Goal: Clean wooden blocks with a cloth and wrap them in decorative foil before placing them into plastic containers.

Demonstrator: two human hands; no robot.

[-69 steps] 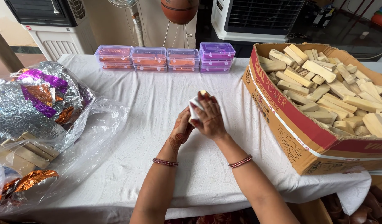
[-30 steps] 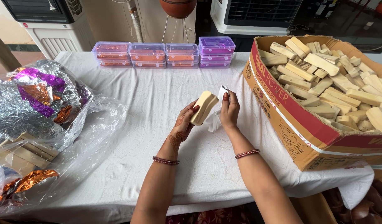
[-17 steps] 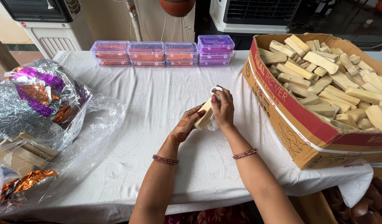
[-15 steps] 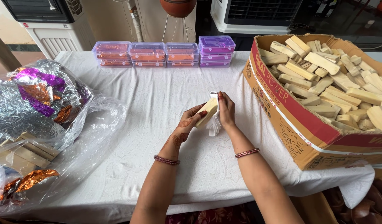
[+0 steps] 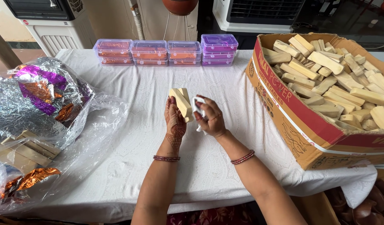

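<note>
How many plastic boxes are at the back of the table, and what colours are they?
Stacks of plastic boxes, by colour:
Orange-tinted stacks: 3
Purple stacks: 1
Total: 4 stacks, in one row on the white tablecloth. How many boxes are in each stack is hard to tell.

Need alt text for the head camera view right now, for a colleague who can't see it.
Over a white tablecloth, the left hand holds up a pale wooden block while the right hand presses a white cloth against it. A cardboard box of similar blocks sits to the right, stacked plastic boxes behind, foil bags left.
</note>
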